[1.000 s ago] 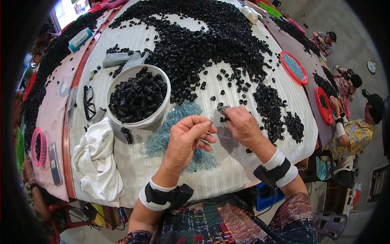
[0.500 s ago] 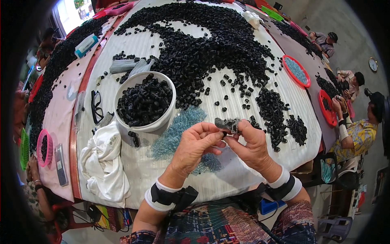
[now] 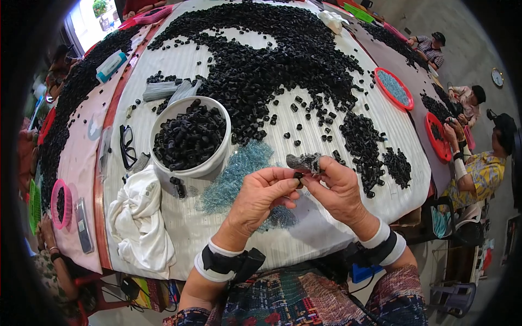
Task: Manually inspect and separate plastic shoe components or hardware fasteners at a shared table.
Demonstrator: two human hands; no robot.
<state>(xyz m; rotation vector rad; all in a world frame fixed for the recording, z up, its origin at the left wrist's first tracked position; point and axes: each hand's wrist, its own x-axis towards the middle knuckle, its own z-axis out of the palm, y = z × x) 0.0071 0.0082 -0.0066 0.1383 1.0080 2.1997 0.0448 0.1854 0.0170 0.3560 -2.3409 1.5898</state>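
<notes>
My left hand [image 3: 255, 195] is closed in a pinch on a small black plastic part [image 3: 298, 177]. Beside it, my right hand [image 3: 341, 196] is curled around a grey, frayed clump [image 3: 302, 162] that sticks out past the index finger. The right thumb and fingertips meet the left fingertips at the black part, partly hiding it. Below and left of the hands, a heap of clear bluish small pieces [image 3: 239, 176] lies on the white cloth. A white bucket [image 3: 220, 155] full of black parts stands to the left.
A large pile of black parts [image 3: 261, 70] covers the far table, with smaller piles [image 3: 361, 141] at right. Eyeglasses [image 3: 128, 146], a knotted white cloth [image 3: 141, 217] and grey strand bundles [image 3: 159, 91] lie at left. A red basket [image 3: 409, 107] holds bluish pieces. Several people sit around.
My hands stay nearly in place, still together at the black part, which shows a little more between the fingertips. The view has shifted slightly.
</notes>
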